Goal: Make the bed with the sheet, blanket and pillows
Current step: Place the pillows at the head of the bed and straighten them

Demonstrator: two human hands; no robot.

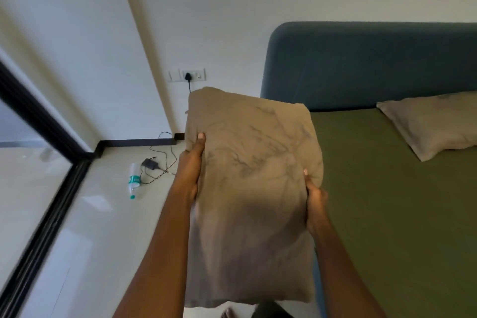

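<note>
I hold a beige pillow [253, 188] with grey marbled marks upright in front of me, over the left edge of the bed. My left hand [189, 162] grips its left side with the thumb on the front. My right hand [315, 196] grips its right side. An olive green sheet [387, 201] covers the mattress. A second beige pillow [433, 124] lies flat at the head of the bed on the right, against the dark teal headboard [361, 64]. No blanket is in view.
On the pale floor to the left lie a plastic bottle [133, 181] and a black charger [151, 163] whose cable runs up to a wall socket [188, 75]. A black-framed glass door [38, 188] runs along the far left.
</note>
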